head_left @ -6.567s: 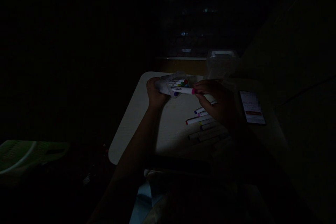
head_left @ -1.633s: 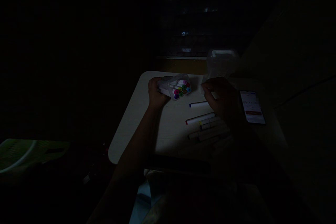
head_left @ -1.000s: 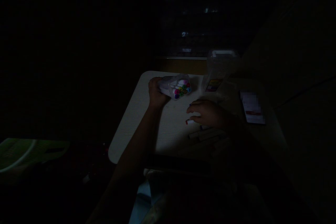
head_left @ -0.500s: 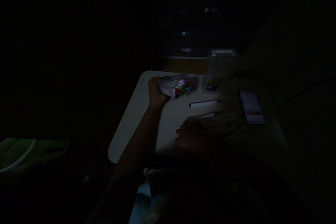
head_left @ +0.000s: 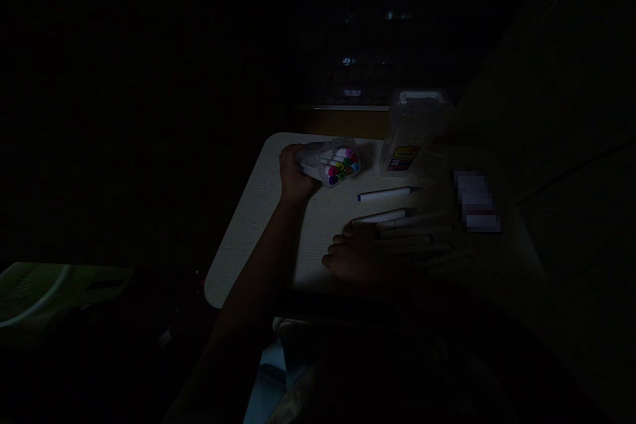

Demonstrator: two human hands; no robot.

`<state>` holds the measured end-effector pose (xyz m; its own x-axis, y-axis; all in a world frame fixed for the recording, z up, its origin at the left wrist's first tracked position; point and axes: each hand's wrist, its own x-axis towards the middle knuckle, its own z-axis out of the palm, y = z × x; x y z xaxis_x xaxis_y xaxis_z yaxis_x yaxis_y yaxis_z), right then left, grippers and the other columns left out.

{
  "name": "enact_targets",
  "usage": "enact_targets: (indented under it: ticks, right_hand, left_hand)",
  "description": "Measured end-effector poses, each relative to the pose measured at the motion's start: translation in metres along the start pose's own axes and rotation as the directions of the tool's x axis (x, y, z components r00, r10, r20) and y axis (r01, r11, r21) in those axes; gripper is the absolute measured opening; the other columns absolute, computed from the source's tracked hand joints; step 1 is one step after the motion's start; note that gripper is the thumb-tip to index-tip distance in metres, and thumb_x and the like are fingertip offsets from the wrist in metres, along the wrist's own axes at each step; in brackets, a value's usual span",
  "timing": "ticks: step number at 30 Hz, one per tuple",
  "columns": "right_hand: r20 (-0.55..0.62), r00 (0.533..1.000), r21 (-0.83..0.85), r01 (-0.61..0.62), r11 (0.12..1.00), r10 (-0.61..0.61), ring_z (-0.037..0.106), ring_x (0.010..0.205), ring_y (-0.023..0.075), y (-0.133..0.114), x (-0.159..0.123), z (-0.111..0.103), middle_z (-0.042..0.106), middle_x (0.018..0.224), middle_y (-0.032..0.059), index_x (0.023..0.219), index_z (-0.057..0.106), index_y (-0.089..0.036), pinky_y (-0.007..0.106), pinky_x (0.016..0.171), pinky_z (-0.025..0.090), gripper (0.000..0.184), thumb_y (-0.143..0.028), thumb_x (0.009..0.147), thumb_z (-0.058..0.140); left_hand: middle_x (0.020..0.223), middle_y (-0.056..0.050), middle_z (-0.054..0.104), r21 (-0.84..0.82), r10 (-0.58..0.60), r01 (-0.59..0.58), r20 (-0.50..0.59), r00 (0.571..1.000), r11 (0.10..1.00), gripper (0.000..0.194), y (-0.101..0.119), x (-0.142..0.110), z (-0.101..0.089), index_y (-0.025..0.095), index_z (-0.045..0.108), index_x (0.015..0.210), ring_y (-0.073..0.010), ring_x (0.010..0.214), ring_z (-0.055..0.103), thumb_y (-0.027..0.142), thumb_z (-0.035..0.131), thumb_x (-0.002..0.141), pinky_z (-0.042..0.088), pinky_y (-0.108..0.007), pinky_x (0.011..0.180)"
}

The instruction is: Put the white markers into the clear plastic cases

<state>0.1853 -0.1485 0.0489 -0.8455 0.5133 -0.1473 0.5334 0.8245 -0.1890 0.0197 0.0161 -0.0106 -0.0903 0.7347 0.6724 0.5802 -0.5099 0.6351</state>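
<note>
My left hand (head_left: pixel 293 175) is closed around a clear plastic marker case (head_left: pixel 311 158), tipped on its side with its mouth facing right. Several white markers with coloured caps (head_left: pixel 342 167) show inside it. Low over the table, my right hand (head_left: pixel 355 258) has its fingers curled at the left ends of a row of loose markers (head_left: pixel 415 243). Its fingertips are in shadow, so what they hold cannot be made out. Just beyond its knuckles lies a white marker (head_left: pixel 381 217). A blue-ended marker (head_left: pixel 385 195) lies apart, farther back.
A clear plastic box (head_left: pixel 417 122) with a white handle and a label stands at the back right of the pale table (head_left: pixel 248 232). A phone (head_left: pixel 477 202) lies near the right side. The surroundings are very dark, with something green (head_left: pixel 94 285) at lower left.
A pink-capped marker has gone from my right hand into the case. My right hand has since moved down and left over the loose markers, its fingers curling. My left hand has stayed put.
</note>
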Motion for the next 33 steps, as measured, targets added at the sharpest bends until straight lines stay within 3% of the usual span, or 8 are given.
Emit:
enact_targets:
  ticks: [4, 9, 14, 18, 21, 27, 33]
  right_hand:
    - [-0.006, 1.0, -0.003, 0.001, 1.0, -0.001, 0.061, 0.097, 0.0255, 0.005, -0.001, -0.006, 0.069, 0.09, 0.0096, 0.096, 0.066, -0.017, 0.043, 0.086, 0.044, 0.018, -0.017, 0.09, 0.049]
    - [-0.054, 0.999, 0.054, -0.006, 0.999, 0.009, 0.06, 0.096, 0.025, 0.01, -0.017, -0.043, 0.068, 0.094, 0.0103, 0.1, 0.066, -0.015, 0.038, 0.084, 0.045, 0.02, -0.014, 0.087, 0.05]
    - [-0.215, 0.974, 0.147, -0.044, 0.988, 0.075, 0.059, 0.093, 0.0222, 0.024, -0.04, -0.074, 0.068, 0.094, 0.0087, 0.105, 0.067, -0.014, 0.035, 0.085, 0.044, 0.026, -0.013, 0.08, 0.057]
    - [-0.46, 0.885, 0.203, 0.032, 0.979, 0.067, 0.059, 0.089, 0.0186, 0.036, -0.058, -0.084, 0.069, 0.092, 0.0064, 0.106, 0.066, -0.014, 0.03, 0.077, 0.045, 0.027, -0.013, 0.082, 0.054]
    - [-0.565, 0.819, 0.225, 0.036, 0.974, 0.1, 0.062, 0.088, 0.0156, 0.042, -0.07, -0.091, 0.069, 0.094, 0.0043, 0.106, 0.065, -0.017, 0.027, 0.076, 0.048, 0.025, -0.015, 0.083, 0.055]
    - [-0.752, 0.622, 0.212, -0.084, 0.974, 0.218, 0.065, 0.082, 0.0142, 0.047, -0.087, -0.106, 0.07, 0.094, 0.0002, 0.103, 0.065, -0.022, 0.026, 0.073, 0.052, 0.022, -0.019, 0.082, 0.062]
    - [-0.83, 0.46, 0.242, -0.214, 0.947, 0.316, 0.066, 0.087, 0.0182, 0.049, -0.097, -0.109, 0.07, 0.097, 0.0024, 0.105, 0.064, -0.022, 0.031, 0.077, 0.055, 0.022, -0.025, 0.084, 0.063]
  left_hand:
    - [0.112, -0.01, 0.059, -0.007, -0.022, 0.022, -0.009, 1.0, 1.0, 0.057, 0.0, 0.0, 0.001, 0.019, 0.054, 0.109, -0.026, 0.108, 0.054, 0.045, 0.08, 0.065, 0.044, -0.042, 0.089]
    - [0.113, -0.01, 0.059, -0.023, -0.028, 0.028, -0.015, 0.999, 0.999, 0.054, 0.0, -0.001, 0.002, 0.019, 0.054, 0.109, -0.0264, 0.109, 0.055, 0.04, 0.079, 0.065, 0.044, -0.041, 0.092]
    - [0.11, -0.007, 0.059, 0.001, 0.014, -0.014, -0.043, 0.999, 1.0, 0.051, -0.002, 0.0, 0.002, 0.022, 0.053, 0.108, -0.0252, 0.107, 0.057, 0.034, 0.075, 0.064, 0.046, -0.039, 0.091]
    - [0.11, -0.006, 0.059, 0.028, 0.026, -0.025, -0.04, 0.999, 0.999, 0.051, -0.004, 0.0, 0.003, 0.023, 0.052, 0.108, -0.0248, 0.106, 0.057, 0.032, 0.074, 0.063, 0.047, -0.039, 0.09]
    - [0.11, -0.007, 0.059, 0.031, 0.036, -0.035, -0.037, 0.999, 0.999, 0.052, -0.004, 0.0, 0.002, 0.023, 0.052, 0.108, -0.0247, 0.104, 0.057, 0.03, 0.075, 0.063, 0.048, -0.039, 0.089]
    - [0.111, -0.008, 0.059, 0.042, 0.039, -0.037, -0.039, 0.998, 0.998, 0.051, -0.004, -0.001, 0.003, 0.021, 0.052, 0.11, -0.0246, 0.106, 0.056, 0.028, 0.075, 0.065, 0.048, -0.041, 0.09]
    - [0.111, -0.006, 0.059, 0.005, 0.041, -0.041, -0.058, 0.997, 0.999, 0.052, -0.007, -0.002, 0.005, 0.023, 0.052, 0.109, -0.0251, 0.107, 0.057, 0.034, 0.076, 0.064, 0.048, -0.039, 0.087]
